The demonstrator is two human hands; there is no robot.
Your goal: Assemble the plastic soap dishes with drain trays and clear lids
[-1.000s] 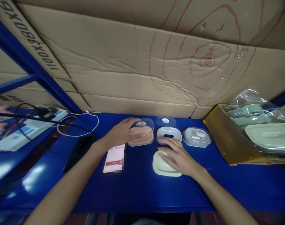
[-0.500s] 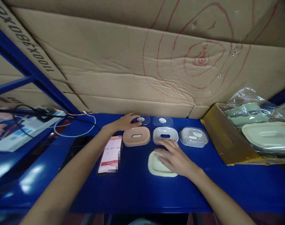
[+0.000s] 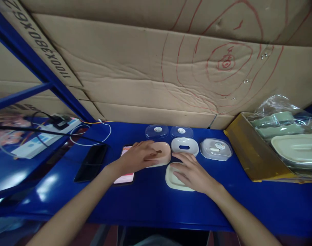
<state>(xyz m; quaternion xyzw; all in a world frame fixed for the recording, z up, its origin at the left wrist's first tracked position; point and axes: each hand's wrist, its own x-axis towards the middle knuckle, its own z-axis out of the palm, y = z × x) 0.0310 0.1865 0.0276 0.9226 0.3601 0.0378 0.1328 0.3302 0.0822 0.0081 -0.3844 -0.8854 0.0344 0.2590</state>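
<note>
My left hand point(image 3: 137, 157) lies over the left side of a pink oval dish point(image 3: 165, 155), thumb and fingers closed round it; part of its slot is covered. My right hand point(image 3: 193, 174) is open over a cream oval tray point(image 3: 172, 181), fingers spread and their tips close to the front rim of a white slotted dish point(image 3: 173, 147). Whether they touch it I cannot tell. Behind the dishes lie two clear lids with round stickers, a left lid point(image 3: 150, 131) and a right lid point(image 3: 188, 132). To the right sits a white dish under a clear lid point(image 3: 207, 153).
A phone with a lit screen point(image 3: 125, 179) lies partly under my left hand, a dark phone point(image 3: 90, 165) beside it. A power strip point(image 3: 43, 140) with cables is on the left. At right stands a carton point(image 3: 241, 150) of bagged green and cream dishes; cardboard point(image 3: 135, 75) rises behind.
My left hand has left the clear lid and come down onto the pink dish, which has shifted slightly right. The right hand stays over the cream tray. The view has turned a little.
</note>
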